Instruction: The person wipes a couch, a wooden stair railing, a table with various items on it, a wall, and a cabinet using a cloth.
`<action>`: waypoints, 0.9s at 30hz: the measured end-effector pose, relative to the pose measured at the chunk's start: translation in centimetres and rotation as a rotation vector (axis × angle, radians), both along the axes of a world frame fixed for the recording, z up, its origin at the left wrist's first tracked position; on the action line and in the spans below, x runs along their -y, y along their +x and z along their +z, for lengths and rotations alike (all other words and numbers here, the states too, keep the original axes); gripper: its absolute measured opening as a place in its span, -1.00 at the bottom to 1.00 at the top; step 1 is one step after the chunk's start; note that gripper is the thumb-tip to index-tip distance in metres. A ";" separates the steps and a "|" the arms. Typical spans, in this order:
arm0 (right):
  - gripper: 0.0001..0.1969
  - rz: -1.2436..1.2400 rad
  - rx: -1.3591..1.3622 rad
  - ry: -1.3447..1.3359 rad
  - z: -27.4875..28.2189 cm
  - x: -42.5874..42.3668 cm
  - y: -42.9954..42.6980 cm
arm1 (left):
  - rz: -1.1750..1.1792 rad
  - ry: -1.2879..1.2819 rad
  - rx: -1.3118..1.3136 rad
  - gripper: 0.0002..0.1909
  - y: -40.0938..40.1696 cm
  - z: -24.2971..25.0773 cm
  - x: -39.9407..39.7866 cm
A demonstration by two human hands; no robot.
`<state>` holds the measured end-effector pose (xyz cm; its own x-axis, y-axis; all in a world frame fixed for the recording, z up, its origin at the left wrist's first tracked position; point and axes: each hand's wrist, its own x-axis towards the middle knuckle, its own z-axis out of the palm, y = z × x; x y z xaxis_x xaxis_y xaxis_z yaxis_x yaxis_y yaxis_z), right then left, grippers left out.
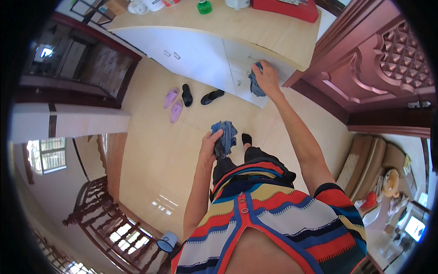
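Observation:
My left hand (209, 145) is closed around a bunched blue-grey cloth (226, 137), held low over the floor in front of my legs. Further forward and to the right, my right hand (266, 77) grips another crumpled blue-grey cloth (256, 85), which hangs down in front of the drawers at the right end of a white cabinet (205, 61). Whether this cloth touches the drawer front I cannot tell. The cabinet has a light wood top (219, 25).
A green bottle (204, 7) and a red box (287, 9) stand on the cabinet top. Pink slippers (176, 111) and black slippers (187, 96) lie on the tiled floor. A carved wooden door (369, 72) is at right, a stair railing (113, 222) and blue bucket (167, 241) at lower left.

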<state>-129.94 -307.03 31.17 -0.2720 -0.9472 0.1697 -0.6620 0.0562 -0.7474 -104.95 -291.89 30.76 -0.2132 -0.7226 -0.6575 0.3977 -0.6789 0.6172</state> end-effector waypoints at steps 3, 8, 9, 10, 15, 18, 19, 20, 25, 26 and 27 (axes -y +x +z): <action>-0.70 -0.069 -0.038 0.075 0.4 -1.6 1.7 | -0.080 0.025 -0.033 -0.68 -0.2 -0.2 2.3; -0.73 -0.057 0.002 0.089 0.8 -9.0 8.1 | -0.156 0.085 -0.083 -0.77 0.6 -1.1 5.0; -0.72 -0.048 0.025 0.084 0.8 -9.9 8.6 | -0.181 0.088 -0.091 -0.77 0.7 -1.2 5.5; -0.72 -0.068 0.019 0.086 0.9 -10.9 9.0 | -0.246 0.058 -0.070 -0.77 1.0 -1.2 6.1; -0.79 -0.088 0.065 0.024 1.1 -12.9 10.6 | -0.356 0.040 -0.045 -0.77 1.9 -0.4 8.0; -0.78 -0.113 0.058 0.055 1.2 -13.2 11.1 | -0.421 0.038 -0.049 -0.75 2.1 0.0 8.2; -0.78 -0.121 0.058 0.058 1.4 -13.3 11.3 | -0.431 0.027 -0.056 -0.74 2.2 -0.1 8.2; -0.76 -0.128 0.086 0.112 1.6 -13.3 11.6 | -0.438 0.030 -0.056 -0.74 2.3 -0.2 8.2; -0.75 -0.128 0.130 0.193 1.7 -14.2 12.2 | -0.486 -0.012 -0.033 -0.73 2.0 -0.1 8.3; -0.75 -0.124 0.099 0.131 1.7 -14.4 12.3 | -0.487 -0.001 -0.035 -0.73 2.1 -0.4 8.3; -0.76 -0.119 0.069 0.065 1.7 -14.5 12.5 | -0.521 -0.019 -0.013 -0.73 2.3 -0.5 8.5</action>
